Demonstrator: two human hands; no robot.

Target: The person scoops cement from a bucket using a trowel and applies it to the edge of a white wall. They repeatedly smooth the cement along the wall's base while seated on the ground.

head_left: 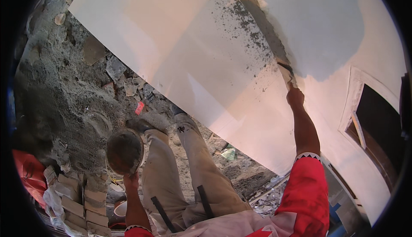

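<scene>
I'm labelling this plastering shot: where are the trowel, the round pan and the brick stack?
trowel (285,70), head view, on its blade.
round pan (124,151), head view, middle of its inside.
brick stack (81,202), head view, a middle brick.

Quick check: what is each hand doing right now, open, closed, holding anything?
Left hand: closed, holding a round pan of dark mortar by its rim.
Right hand: closed on a trowel pressed to the white wall.
</scene>
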